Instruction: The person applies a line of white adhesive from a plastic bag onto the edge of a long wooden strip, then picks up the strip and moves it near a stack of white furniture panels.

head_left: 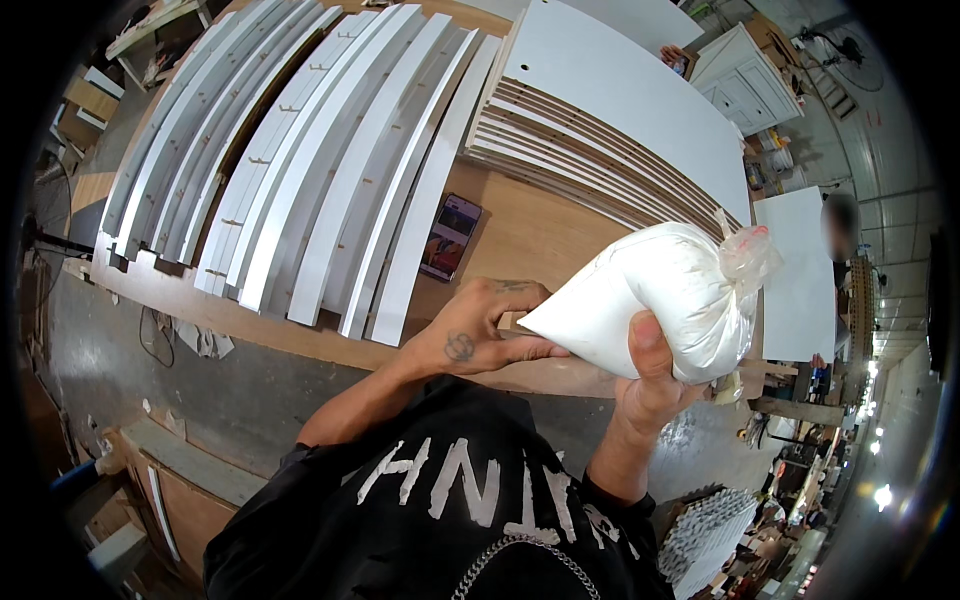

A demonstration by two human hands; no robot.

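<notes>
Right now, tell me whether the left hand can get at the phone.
Probably yes: the phone lies uncovered just beyond the left hand, with nothing visible blocking the way. That hand is busy at the tip of the white bag, though, so it would likely have to leave that first.

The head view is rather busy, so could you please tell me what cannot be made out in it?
Head view: most fingers of the right grip, hidden by the white bag.
Head view: what, if anything, the left grip pinches, obscured by its own fingers.
Head view: the phone's screen details, too small.
Head view: the chain's ends, cut off by the lower edge.
</notes>
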